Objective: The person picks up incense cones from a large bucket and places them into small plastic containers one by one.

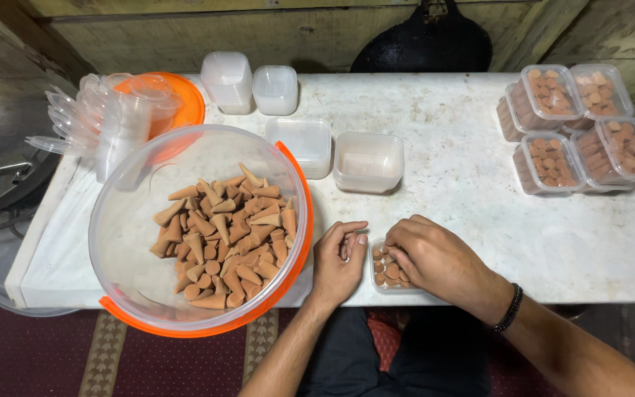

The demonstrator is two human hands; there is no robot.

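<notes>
Beyond our grips we see four filled lidded boxes (583, 125) far right, empty clear tubs (368, 162) ahead, stacked lids (86, 117) and a black pan (428, 44) farther off.

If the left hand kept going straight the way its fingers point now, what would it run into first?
The left hand points up and to the right, toward the right hand over the small clear box of cones. It would likely meet the right hand's fingers first, though depth is hard to judge.
</notes>
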